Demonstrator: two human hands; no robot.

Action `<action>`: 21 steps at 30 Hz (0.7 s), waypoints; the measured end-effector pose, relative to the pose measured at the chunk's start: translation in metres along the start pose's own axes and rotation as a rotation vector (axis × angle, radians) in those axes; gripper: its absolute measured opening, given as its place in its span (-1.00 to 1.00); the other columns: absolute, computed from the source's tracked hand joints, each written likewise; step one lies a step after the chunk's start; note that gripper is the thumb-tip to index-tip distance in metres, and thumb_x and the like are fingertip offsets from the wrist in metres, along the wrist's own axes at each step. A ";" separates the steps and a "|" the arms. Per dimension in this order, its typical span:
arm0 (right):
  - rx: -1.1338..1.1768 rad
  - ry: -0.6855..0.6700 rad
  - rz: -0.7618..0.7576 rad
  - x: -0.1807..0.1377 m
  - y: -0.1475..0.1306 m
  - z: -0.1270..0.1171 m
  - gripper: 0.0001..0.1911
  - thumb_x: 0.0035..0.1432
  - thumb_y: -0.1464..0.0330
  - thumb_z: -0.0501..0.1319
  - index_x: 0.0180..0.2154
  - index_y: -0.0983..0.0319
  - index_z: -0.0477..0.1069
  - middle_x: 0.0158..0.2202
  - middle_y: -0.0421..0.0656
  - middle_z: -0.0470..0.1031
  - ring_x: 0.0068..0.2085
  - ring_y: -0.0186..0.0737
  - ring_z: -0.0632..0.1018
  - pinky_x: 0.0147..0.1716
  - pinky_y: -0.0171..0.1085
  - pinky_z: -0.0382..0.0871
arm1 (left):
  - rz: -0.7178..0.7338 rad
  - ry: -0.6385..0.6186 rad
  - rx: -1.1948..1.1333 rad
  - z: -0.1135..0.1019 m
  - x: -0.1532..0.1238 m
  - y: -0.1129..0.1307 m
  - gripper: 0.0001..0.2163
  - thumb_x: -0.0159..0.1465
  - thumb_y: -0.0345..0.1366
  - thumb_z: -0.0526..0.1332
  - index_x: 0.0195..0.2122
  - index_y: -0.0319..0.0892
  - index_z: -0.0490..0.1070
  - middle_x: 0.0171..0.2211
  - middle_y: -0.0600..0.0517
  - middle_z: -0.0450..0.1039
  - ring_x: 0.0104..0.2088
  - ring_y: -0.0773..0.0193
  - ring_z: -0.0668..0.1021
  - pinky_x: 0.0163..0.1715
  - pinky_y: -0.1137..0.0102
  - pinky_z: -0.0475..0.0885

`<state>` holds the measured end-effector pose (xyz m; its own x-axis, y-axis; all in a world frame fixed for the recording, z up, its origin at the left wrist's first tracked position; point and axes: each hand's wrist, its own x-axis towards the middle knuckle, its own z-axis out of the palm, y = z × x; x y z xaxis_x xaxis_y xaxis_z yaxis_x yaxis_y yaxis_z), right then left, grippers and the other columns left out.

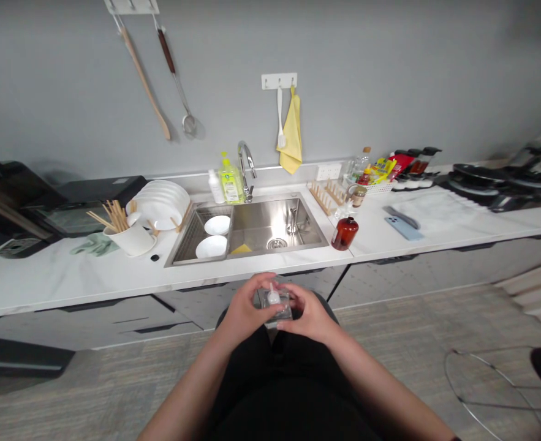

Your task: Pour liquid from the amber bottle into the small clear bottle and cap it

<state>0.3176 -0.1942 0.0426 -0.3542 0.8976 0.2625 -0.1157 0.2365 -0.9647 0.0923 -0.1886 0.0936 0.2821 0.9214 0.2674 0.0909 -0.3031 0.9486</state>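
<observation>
Both of my hands are close to my body, below the counter's front edge, wrapped round a small clear square bottle [277, 306] with a white pump top. My left hand [245, 309] grips its left side, thumb near the top. My right hand [307, 313] holds the right side with curled fingers. The bottle's lower part is hidden behind my fingers.
A steel sink [298, 242] holds two white bowls [217, 225] and a yellow sponge [242, 249]. On the white counter [68, 275] stand stacked plates [162, 202], a cup of chopsticks [130, 236], a brown bottle [344, 233], a phone [403, 228] and soap bottles [231, 180]. A wire stool [495, 386] is at lower right.
</observation>
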 end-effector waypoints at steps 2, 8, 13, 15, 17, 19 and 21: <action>-0.018 -0.003 -0.006 0.000 -0.003 0.002 -0.09 -0.03 0.18 0.77 0.32 0.07 0.56 0.28 0.01 0.68 0.16 0.17 0.75 0.14 0.06 0.73 | 0.005 0.021 0.066 0.002 0.002 0.002 -0.32 0.17 -0.06 0.69 0.29 0.00 0.57 0.04 -0.10 0.71 0.14 -0.08 0.72 0.35 0.01 0.53; 0.021 -0.018 -0.028 0.002 -0.006 0.002 -0.14 0.05 0.20 0.73 0.34 0.08 0.56 0.29 0.02 0.66 0.21 0.16 0.74 0.18 0.06 0.72 | 0.049 -0.180 -0.159 -0.002 -0.001 0.000 -0.28 0.43 -0.11 0.51 0.56 0.01 0.32 0.23 -0.19 0.68 0.44 -0.15 0.56 0.44 -0.03 0.44; -0.024 0.017 0.008 0.003 -0.003 0.002 -0.13 0.01 0.16 0.74 0.31 0.11 0.57 0.28 0.04 0.68 0.21 0.19 0.74 0.17 0.05 0.71 | 0.029 -0.005 -0.147 0.004 0.006 -0.011 -0.26 0.19 -0.17 0.70 0.36 -0.05 0.47 -0.07 -0.02 0.65 0.05 0.05 0.70 0.17 0.21 0.56; -0.032 0.029 0.007 0.004 -0.001 0.004 -0.14 0.00 0.16 0.74 0.30 0.10 0.58 0.26 0.03 0.69 0.21 0.19 0.74 0.16 0.04 0.71 | 0.045 -0.022 -0.131 0.005 0.008 -0.010 -0.25 0.16 -0.18 0.71 0.34 -0.06 0.48 -0.01 -0.04 0.63 0.02 0.08 0.69 0.13 0.24 0.57; -0.021 0.030 0.002 0.006 0.001 0.005 -0.15 0.00 0.17 0.74 0.29 0.10 0.59 0.25 0.02 0.70 0.19 0.17 0.75 0.15 0.02 0.71 | 0.069 -0.106 -0.156 0.002 0.006 -0.009 -0.26 0.26 -0.16 0.65 0.42 -0.03 0.43 0.13 -0.12 0.64 0.19 -0.03 0.67 0.27 0.14 0.53; -0.008 0.032 0.002 0.007 0.003 0.005 -0.16 0.01 0.17 0.74 0.29 0.11 0.59 0.25 0.01 0.70 0.16 0.14 0.76 0.14 0.01 0.71 | 0.077 -0.175 -0.218 -0.002 0.003 -0.009 -0.28 0.39 -0.14 0.55 0.52 0.00 0.33 0.23 -0.18 0.64 0.41 -0.12 0.57 0.42 0.03 0.44; 0.003 0.034 0.013 0.007 0.005 0.003 -0.16 0.01 0.16 0.74 0.29 0.11 0.59 0.27 0.00 0.69 0.14 0.12 0.76 0.14 0.00 0.71 | 0.055 -0.159 -0.260 -0.005 0.002 -0.010 -0.33 0.46 -0.14 0.49 0.53 0.00 0.32 0.18 -0.18 0.69 0.47 -0.13 0.53 0.45 -0.01 0.40</action>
<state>0.3114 -0.1875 0.0395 -0.3239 0.9126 0.2495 -0.1145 0.2240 -0.9678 0.0867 -0.1823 0.0851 0.4279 0.8494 0.3089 -0.1704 -0.2598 0.9505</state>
